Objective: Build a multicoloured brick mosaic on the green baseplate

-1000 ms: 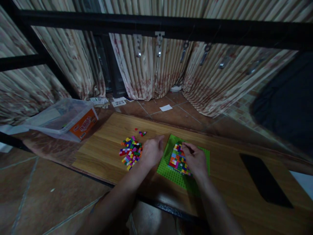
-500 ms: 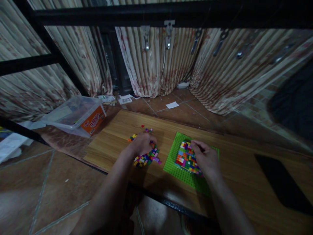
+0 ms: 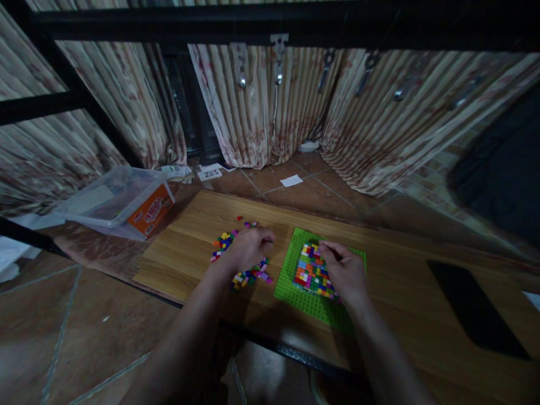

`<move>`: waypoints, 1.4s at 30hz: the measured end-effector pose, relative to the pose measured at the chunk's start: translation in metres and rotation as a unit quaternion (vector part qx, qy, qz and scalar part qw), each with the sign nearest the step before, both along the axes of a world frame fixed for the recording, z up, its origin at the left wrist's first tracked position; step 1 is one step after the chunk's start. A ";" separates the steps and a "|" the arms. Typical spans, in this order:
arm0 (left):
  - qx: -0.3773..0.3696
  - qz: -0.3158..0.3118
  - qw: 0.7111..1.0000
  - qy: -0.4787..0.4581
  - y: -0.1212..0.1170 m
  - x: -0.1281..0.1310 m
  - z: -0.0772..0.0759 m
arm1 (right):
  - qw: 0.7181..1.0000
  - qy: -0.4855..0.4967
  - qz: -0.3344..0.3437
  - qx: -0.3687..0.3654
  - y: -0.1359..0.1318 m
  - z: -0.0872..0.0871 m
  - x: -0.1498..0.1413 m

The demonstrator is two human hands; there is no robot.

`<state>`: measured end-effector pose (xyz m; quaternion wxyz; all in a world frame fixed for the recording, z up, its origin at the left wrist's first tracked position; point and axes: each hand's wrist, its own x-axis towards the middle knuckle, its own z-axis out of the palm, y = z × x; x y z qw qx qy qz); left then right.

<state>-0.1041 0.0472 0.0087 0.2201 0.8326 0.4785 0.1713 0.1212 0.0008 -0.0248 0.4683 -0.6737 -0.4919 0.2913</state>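
On the wooden board lies a loose pile of small multicoloured toy bricks (image 3: pixel 248 277). My left hand (image 3: pixel 251 246) hovers over the pile's right side with its fingers curled together; whatever they hold is hidden. To the right is a green studded baseplate (image 3: pixel 288 279), bearing a roughly rectangular patch of tightly set coloured bricks (image 3: pixel 311 269). The thumb and forefinger of my right hand (image 3: pixel 345 272) are pinched at the patch's far edge. Any brick between them is too small to make out, and this hand covers the patch's right part.
A dark flat panel (image 3: pixel 476 309) lies on the wooden board (image 3: pixel 181 242) at the right. On the floor at left stands a clear plastic box (image 3: pixel 122 205) with an orange label. Papers (image 3: pixel 291 180) lie on the tiles beyond, before striped curtains (image 3: pixel 257 112). A black metal bar (image 3: pixel 253 25) crosses above.
My left hand has risen off the bricks and moved right, towards the baseplate, uncovering more of the pile. My right hand stays at the patch's far edge. The whole view has shifted slightly.
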 end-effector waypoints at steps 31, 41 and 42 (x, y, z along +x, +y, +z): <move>-0.014 0.060 0.986 -0.153 -0.024 0.075 -0.018 | 0.999 -0.035 0.016 0.003 0.002 -0.002 0.000; -0.069 0.154 0.965 -0.201 -0.023 0.081 -0.015 | 0.999 -0.046 0.023 0.003 0.002 -0.001 -0.001; -0.060 0.150 0.968 -0.191 -0.024 0.080 -0.015 | 0.999 -0.046 0.025 0.004 0.002 -0.001 -0.001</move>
